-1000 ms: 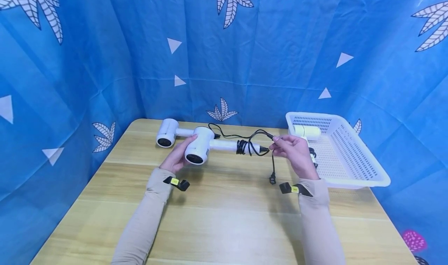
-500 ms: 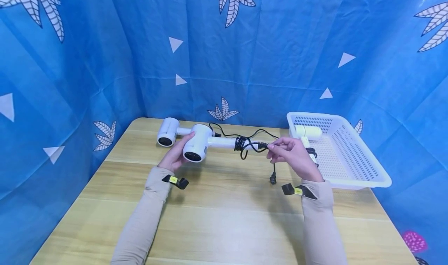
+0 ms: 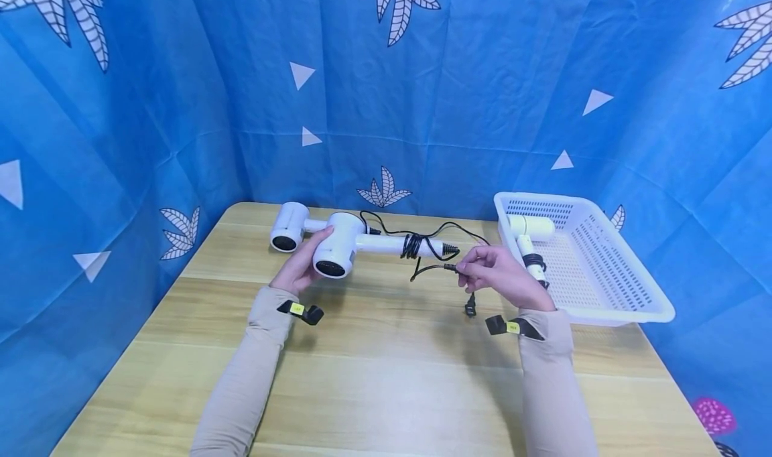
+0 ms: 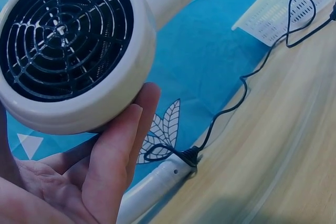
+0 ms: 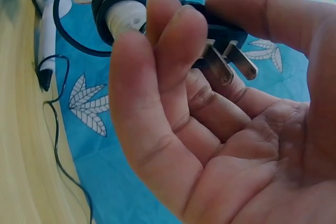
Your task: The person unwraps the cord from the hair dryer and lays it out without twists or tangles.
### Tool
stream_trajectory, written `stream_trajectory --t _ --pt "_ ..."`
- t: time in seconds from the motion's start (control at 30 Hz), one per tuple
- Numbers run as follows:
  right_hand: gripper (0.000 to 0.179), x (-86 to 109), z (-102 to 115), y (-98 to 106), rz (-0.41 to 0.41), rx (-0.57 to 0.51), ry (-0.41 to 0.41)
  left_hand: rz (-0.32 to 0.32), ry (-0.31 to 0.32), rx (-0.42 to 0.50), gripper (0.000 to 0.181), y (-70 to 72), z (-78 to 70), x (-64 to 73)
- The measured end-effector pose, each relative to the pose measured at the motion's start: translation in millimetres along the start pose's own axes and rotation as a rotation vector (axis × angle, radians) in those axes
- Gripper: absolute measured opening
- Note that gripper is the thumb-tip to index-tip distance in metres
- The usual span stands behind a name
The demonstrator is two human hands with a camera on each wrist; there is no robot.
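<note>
My left hand [image 3: 301, 266] grips the head of a white hair dryer [image 3: 335, 246] from its left side, holding it above the table. In the left wrist view the fingers lie against the rim beside the dark round grille [image 4: 65, 35]. The handle points right, with black cord [image 3: 412, 245] wound around it near its end. My right hand [image 3: 499, 274] pinches the two-pronged plug [image 5: 226, 35] of this cord between thumb and fingers, just right of the handle's end. A short free stretch of cord runs from the winding to the plug.
Behind the held dryer lies a second white hair dryer [image 3: 289, 226]. Its unwound cord runs along the table's back to a plug [image 3: 470, 306] below my right hand. A white perforated basket [image 3: 627, 269] at the right holds another hair dryer [image 3: 533, 228] with its cord wrapped.
My right hand has gone from above the handle's end to below it, drawing the plug end down with it. The cord's free loop has shrunk. My left hand has barely moved.
</note>
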State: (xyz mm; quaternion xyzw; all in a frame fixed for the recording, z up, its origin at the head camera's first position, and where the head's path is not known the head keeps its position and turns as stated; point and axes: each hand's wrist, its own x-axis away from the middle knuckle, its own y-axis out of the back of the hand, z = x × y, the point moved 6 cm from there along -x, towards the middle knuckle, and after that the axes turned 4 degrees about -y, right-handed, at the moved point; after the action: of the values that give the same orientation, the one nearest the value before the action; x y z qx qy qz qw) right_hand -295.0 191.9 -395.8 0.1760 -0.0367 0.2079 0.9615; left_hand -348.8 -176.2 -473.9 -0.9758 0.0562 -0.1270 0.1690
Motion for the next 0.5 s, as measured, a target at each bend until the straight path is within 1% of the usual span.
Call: stream_trajectory --t 0.33,0.5 --pt "0.03 -7.5 -15.7 2.1 0.024 0.028 -0.039 0.003 -0.003 -0.004 0.053 -0.4 -0.2 -0.8" --pt "0.029 -11.1 -22.2 4.3 0.011 0.034 -0.062 0.006 -0.003 -0.002 0.052 -0.6 0.1 -1.4"
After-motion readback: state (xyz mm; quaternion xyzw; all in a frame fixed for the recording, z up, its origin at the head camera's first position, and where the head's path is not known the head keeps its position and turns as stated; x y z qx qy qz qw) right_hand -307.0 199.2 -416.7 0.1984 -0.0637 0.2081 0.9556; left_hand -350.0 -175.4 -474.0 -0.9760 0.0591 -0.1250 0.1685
